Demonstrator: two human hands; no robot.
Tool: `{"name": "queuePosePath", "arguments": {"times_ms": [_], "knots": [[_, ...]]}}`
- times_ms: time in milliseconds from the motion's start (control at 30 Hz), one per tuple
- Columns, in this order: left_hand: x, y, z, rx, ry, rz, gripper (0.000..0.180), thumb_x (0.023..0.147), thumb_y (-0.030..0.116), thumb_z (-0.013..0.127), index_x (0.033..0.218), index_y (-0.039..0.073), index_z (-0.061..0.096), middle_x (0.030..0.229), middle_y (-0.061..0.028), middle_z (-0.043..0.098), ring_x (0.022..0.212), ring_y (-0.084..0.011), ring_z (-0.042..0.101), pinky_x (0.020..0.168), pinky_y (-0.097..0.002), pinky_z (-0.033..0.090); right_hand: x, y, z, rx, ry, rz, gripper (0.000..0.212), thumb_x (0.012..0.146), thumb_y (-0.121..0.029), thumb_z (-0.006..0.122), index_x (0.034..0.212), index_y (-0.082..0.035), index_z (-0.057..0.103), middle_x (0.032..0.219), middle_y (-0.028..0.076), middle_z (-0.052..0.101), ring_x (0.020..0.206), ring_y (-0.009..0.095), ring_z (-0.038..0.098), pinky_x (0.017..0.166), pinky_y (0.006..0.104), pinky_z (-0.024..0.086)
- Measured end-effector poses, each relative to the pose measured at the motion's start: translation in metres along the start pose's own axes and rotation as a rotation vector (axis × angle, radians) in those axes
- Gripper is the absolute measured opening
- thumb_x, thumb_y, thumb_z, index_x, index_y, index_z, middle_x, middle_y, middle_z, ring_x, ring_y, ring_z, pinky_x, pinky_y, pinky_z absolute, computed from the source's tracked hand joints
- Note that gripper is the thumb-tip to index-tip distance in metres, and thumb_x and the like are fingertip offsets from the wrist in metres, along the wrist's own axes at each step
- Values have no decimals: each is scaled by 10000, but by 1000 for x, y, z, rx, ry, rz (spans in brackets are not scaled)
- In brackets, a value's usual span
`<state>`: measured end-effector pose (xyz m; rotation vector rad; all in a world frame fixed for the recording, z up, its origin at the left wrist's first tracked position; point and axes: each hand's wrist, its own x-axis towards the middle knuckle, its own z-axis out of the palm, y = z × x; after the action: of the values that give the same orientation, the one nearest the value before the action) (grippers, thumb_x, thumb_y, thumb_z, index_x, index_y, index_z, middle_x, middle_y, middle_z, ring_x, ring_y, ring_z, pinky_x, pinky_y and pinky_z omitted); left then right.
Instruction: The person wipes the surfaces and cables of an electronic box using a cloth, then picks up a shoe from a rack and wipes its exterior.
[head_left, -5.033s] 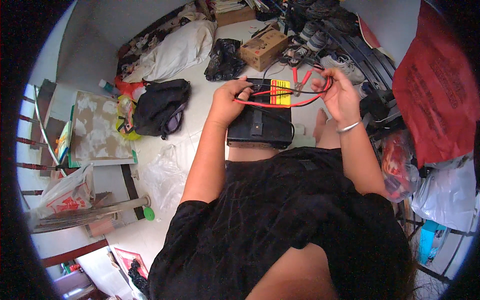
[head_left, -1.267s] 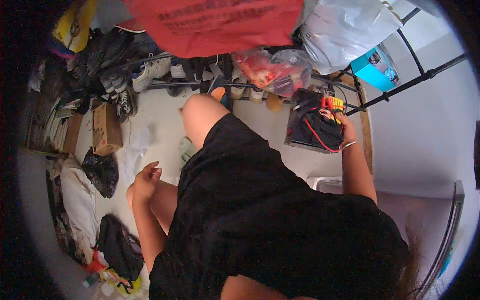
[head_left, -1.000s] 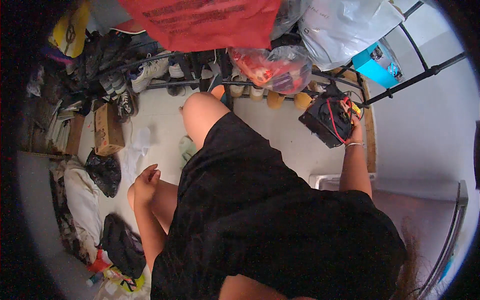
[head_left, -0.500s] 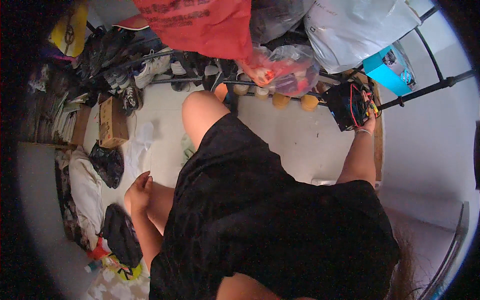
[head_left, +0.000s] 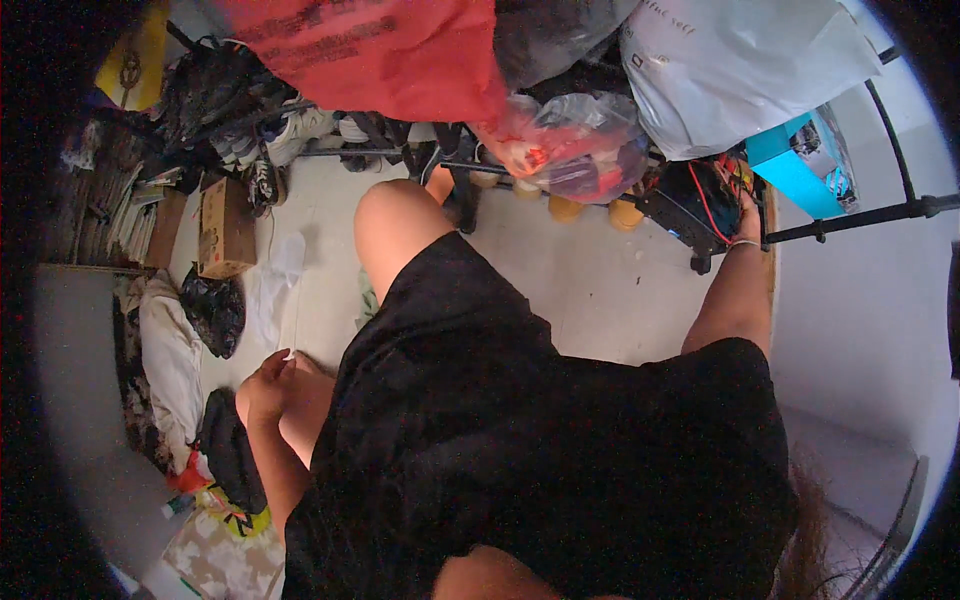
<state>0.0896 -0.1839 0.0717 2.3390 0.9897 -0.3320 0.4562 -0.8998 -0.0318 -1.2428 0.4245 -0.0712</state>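
At the right end of the rack, my right hand (head_left: 748, 218) grips a black box-shaped thing (head_left: 686, 205) with red wires or cords on it. Its fingers are partly hidden behind the thing, which sits in among the rack's bars. My left hand (head_left: 266, 388) rests by my bent left knee, fingers curled together. A tiny white spot shows at its fingertips, too small to name. A bright blue box (head_left: 790, 165) stands on the rack just above my right hand.
A black metal rack (head_left: 850, 222) carries a red bag (head_left: 370, 60), a white plastic bag (head_left: 730, 75) and a clear bag (head_left: 585, 150). Shoes (head_left: 265, 185) line its lower level. At left are a cardboard box (head_left: 226, 228), a black plastic bag (head_left: 212, 310) and heaped cloth (head_left: 170, 350).
My right hand has pushed the black box-shaped thing farther in, under the white bag and between the rack's bars. The left hand has shifted slightly left; the whole view has tilted a little.
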Motion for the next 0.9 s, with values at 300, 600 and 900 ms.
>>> {"name": "queuePosePath", "arguments": {"times_ms": [300,600,900], "knots": [[17,-32,11,-33,-98,-7,384,851,176,602,1191,10,537,1015,-112,632,886,-140,569,779,-254,442,-16,-18,42,-189,29,-16,451,756,-360,661,1026,0,647,972,71,645,817,182,607,726,289,472],[52,-111,30,-205,-219,249,407,852,169,610,1203,-13,515,1030,-55,607,877,-102,521,752,-219,414,1,-16,38,-106,-46,238,492,758,-426,636,1062,-39,628,939,88,656,806,232,622,753,318,500],[33,-30,21,149,-254,-36,286,816,72,496,1087,94,584,1127,-64,603,998,-191,593,807,-281,497,18,-3,14,-54,-35,245,592,740,-419,692,1175,-41,553,1095,101,612,955,247,593,838,352,465]]}}
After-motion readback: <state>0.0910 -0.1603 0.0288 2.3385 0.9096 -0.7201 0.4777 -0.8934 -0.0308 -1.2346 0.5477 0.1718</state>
